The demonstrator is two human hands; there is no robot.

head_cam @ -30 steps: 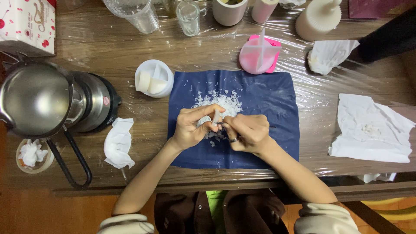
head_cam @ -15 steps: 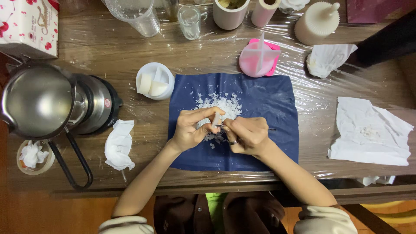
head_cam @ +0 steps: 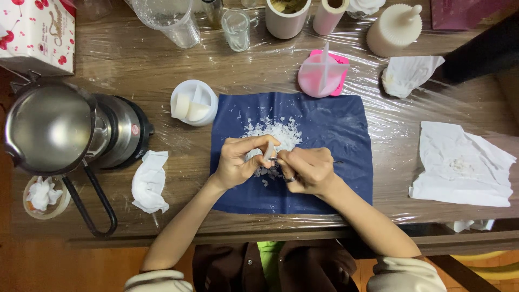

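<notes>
barely any change vs earlier frames: both hands sit in the same spot, view drifted slightly. left hand [head_cam: 238,162] pinches a small white wax piece [head_cam: 268,151] upright between thumb and fingertips, above the pile of white shavings [head_cam: 278,134] on the navy cloth [head_cam: 335,130]. right hand [head_cam: 308,170] is closed around a thin metal tool [head_cam: 338,161], tip at the piece's edge, wrist cocked inward, forearms converging. risks: tip sits close to the left thumb, so a slip could nick it; too much push may snap the piece; flakes could scatter off the cloth onto the plastic-wrapped table [head_cam: 135,65].
</notes>
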